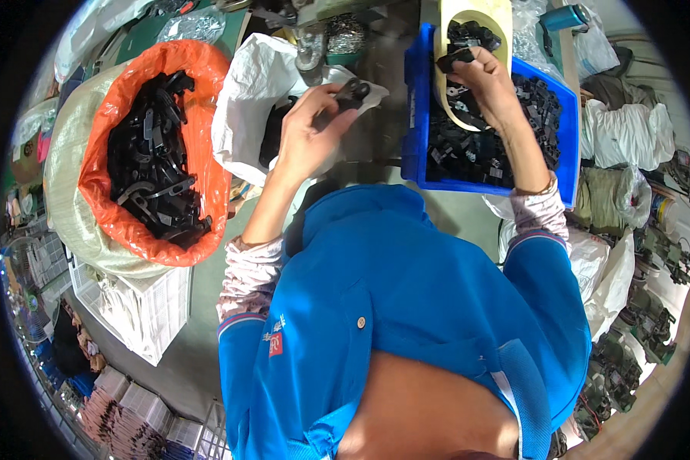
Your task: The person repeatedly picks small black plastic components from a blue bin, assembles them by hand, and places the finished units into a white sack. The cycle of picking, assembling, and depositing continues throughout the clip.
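My left hand (312,126) is closed round a black part (353,93) with a rounded end, above the mouth of a white sack (245,84). My right hand (486,86) pinches a small dark piece (455,59) between thumb and fingers. It is over a pale yellow scoop-shaped container (498,23), which has black pieces (471,37) inside. That container rests over a blue bin (415,100) full of small black parts (540,115). The exact kind of either held part cannot be made out.
At the left, an orange plastic bag (92,180) inside a woven sack (63,165) holds black curved parts (157,153). Below it stands a white crate (169,307). A metal machine part (310,57) and a container of small metal pieces (346,37) are at the far middle. A teal bottle (566,18) lies far right.
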`<state>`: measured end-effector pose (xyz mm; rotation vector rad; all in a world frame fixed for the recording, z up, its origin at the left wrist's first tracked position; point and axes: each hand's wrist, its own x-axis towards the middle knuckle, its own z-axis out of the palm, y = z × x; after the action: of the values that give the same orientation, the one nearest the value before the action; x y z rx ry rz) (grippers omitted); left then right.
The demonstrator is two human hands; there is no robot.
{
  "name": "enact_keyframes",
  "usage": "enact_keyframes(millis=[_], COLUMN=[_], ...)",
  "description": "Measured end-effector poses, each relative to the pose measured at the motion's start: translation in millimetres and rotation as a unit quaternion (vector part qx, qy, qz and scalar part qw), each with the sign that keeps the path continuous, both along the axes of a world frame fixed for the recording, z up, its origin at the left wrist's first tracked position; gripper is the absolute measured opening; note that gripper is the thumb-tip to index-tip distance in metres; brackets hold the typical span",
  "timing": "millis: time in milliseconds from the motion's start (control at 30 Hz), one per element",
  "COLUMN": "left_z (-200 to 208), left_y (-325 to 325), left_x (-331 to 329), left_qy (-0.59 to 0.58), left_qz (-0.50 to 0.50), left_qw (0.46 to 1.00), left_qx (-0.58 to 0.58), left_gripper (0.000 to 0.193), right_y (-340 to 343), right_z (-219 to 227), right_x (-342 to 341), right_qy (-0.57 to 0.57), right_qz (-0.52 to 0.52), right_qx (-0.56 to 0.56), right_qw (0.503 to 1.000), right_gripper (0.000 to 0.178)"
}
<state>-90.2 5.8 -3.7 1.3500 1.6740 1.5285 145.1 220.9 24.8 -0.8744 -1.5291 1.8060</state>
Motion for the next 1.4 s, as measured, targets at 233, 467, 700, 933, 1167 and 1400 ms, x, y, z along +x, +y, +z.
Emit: enact_keyframes(millis=[233, 467, 700, 933, 1167, 1400], left_z=[8, 12, 17, 30, 42, 38], left_y=[2, -3, -2, 9, 36, 58], left_x=[-40, -70, -91, -113, -140, -148], left_qy=[0.025, 0.027, 0.102, 0.265, 0.327, 0.312], left_qz=[-0.075, -0.106, -0.124, -0.121, -0.138, -0.191], left_qw=[0.997, 0.993, 0.985, 0.956, 0.93, 0.931], left_qx=[-0.019, -0.033, -0.063, 0.023, 0.096, 0.006], left_gripper=[0.022, 0.02, 0.018, 0.019, 0.028, 0.038], right_y=[-66, -78, -92, -94, -81, -71], right_z=[3, -4, -5, -14, 2, -10], right_x=[-69, -103, -128, -148, -166, -167], right_qy=[0.07, 0.055, -0.016, 0.009, -0.02, -0.069], right_qz=[0.108, 0.14, 0.09, 0.056, -0.002, 0.013], right_qx=[-0.019, 0.006, 0.088, 0.13, 0.346, 0.23], right_qw=[0.991, 0.989, 0.992, 0.99, 0.938, 0.971], right_gripper=[0.034, 0.033, 0.029, 0.023, 0.024, 0.024])
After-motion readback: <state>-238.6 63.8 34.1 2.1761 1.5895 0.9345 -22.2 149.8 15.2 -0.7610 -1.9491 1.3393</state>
